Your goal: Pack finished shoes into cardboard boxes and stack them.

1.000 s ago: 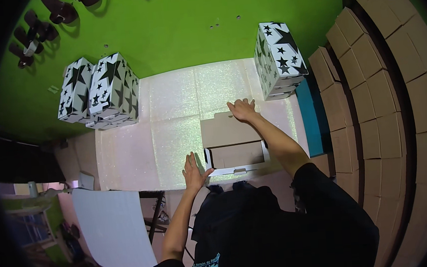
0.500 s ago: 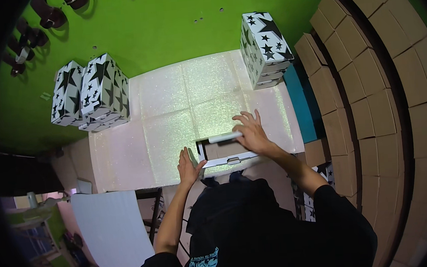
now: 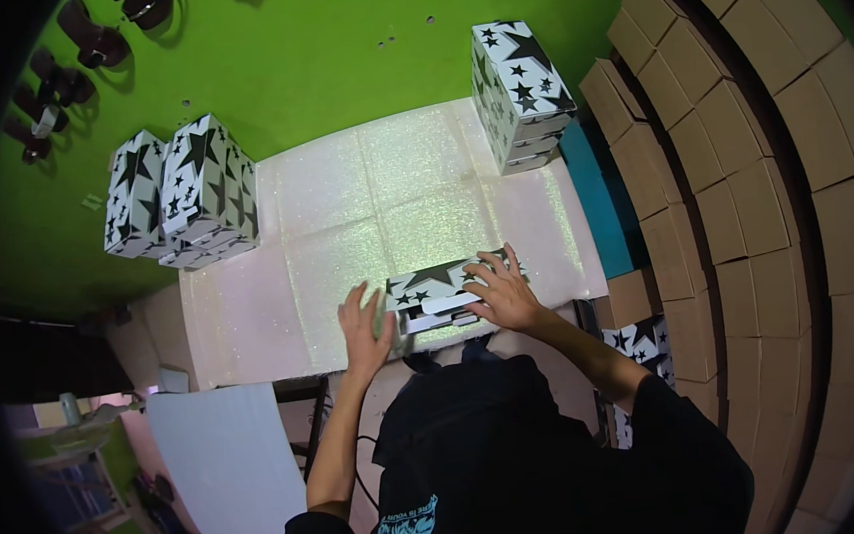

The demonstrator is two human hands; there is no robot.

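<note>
A white cardboard box (image 3: pixel 428 285) patterned with black stars lies near the front edge of the table. Its hinged lid is tilted down toward me, and a dark gap shows between the lid's pale front flap (image 3: pixel 447 305) and the box's front wall. My right hand (image 3: pixel 502 293) has its fingers bent over the lid's right part, with the thumb by the front flap. Beside the box's left end is my left hand (image 3: pixel 364 334), fingers apart and holding nothing; whether it touches the box I cannot tell. The box's contents are hidden.
The table's shimmering cover (image 3: pixel 332 204) surrounds the box. Stacks of star-patterned boxes stand at the far left (image 3: pixel 201 179) and far right (image 3: pixel 523 89). Brown cartons (image 3: pixel 729 158) fill shelves on the right. Dark sandals (image 3: pixel 93 34) hang on the green wall.
The lid has swung down toward me over the box's opening, so its starred top now shows. My right hand moved with it; my left hand shifted slightly left, off the box's corner.
</note>
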